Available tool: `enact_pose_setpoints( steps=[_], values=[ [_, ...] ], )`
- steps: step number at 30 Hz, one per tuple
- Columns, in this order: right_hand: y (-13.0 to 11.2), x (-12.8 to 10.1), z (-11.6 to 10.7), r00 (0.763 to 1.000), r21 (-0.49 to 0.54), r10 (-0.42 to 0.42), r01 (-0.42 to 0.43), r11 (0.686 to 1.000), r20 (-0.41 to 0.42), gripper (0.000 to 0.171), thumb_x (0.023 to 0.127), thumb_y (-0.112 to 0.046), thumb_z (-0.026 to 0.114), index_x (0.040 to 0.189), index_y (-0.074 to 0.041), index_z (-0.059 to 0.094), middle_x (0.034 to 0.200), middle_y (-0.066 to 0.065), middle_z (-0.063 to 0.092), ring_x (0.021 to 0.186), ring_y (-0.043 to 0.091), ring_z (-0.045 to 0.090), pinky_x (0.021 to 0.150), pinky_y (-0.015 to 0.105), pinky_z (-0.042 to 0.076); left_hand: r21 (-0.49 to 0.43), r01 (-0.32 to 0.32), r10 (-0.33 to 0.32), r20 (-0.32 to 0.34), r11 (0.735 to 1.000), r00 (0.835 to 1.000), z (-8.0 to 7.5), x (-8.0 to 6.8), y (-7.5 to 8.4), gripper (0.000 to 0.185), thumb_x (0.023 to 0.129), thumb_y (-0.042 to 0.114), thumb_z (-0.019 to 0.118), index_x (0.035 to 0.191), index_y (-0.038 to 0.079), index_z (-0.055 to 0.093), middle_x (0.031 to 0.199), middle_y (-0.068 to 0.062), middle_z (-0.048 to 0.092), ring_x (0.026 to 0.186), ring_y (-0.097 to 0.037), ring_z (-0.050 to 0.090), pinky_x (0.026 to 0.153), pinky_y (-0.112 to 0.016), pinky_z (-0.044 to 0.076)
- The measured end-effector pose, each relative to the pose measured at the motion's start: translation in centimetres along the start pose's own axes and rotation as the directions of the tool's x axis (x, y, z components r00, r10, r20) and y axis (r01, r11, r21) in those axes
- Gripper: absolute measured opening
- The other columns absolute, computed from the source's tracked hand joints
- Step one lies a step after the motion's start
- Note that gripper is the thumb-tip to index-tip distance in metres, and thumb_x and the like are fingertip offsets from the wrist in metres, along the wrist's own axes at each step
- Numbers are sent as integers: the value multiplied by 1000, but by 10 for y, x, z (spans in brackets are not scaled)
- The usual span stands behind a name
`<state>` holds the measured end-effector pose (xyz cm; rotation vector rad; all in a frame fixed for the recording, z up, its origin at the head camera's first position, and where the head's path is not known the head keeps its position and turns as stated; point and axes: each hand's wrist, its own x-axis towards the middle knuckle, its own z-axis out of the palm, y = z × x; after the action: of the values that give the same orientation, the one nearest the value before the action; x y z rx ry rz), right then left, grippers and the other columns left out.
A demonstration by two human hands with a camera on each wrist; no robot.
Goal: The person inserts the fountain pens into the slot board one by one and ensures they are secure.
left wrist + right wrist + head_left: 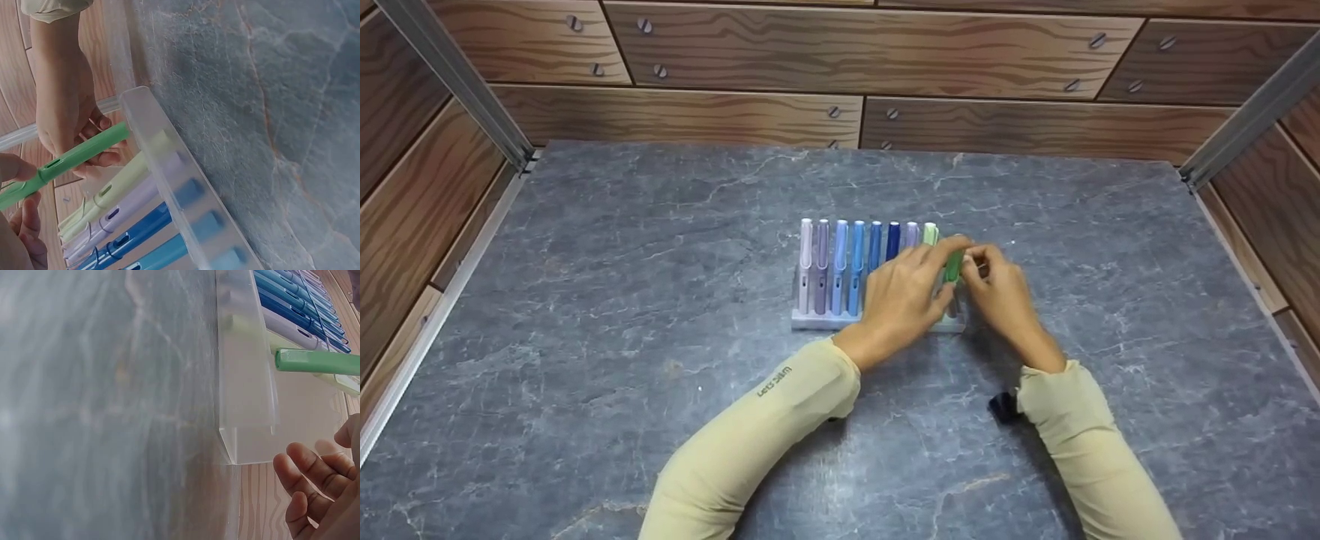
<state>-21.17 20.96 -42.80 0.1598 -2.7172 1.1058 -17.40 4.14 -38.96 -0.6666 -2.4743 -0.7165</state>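
A clear stand [826, 322] holds a row of capped pens, running from pale lilac [805, 247] through blues to light green [931, 232]. My left hand [901, 296] reaches over its right part and pinches a bright green pen [79, 156] between thumb and fingers. That pen's lower end [306, 361] is raised off the stand's front ledge [244, 394], beside the light green pen. My right hand [1001, 292] is by the stand's right edge, fingers [306, 467] loosely curled and apart from the green pen. Whether it touches the clear panel is unclear.
A grey marbled tabletop [585, 300] lies under everything. Wood-patterned walls [885, 52] stand behind and at both sides, with metal posts [465, 75] at the corners. A small black object [1003, 407] is beside the right sleeve cuff.
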Motion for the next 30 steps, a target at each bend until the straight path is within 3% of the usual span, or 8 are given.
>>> enact_pose_setpoints(
  steps=[9, 30],
  values=[
    [0, 1, 0, 1000, -4, 12, -12, 1000, 4, 24, 98, -14, 49, 107, 5, 60, 96, 24, 69, 87, 34, 67, 78, 43, 51, 25, -37, 38, -32, 999, 999, 1, 0, -1, 48, 82, 16, 69, 127, 26, 55, 97, 4, 70, 75, -11, 62, 56, -23, 48],
    [0, 0, 1, 1000, 8, 6, -6, 1000, -10, 25, 98, -17, 50, 109, 2, 61, 95, 21, 71, 85, 31, 67, 76, 39, 51, 32, 40, -43, 106, 999, 993, 12, 3, -8, 52, 82, 19, 69, 130, 26, 50, 95, 3, 71, 72, -13, 62, 54, -24, 47]
  ],
)
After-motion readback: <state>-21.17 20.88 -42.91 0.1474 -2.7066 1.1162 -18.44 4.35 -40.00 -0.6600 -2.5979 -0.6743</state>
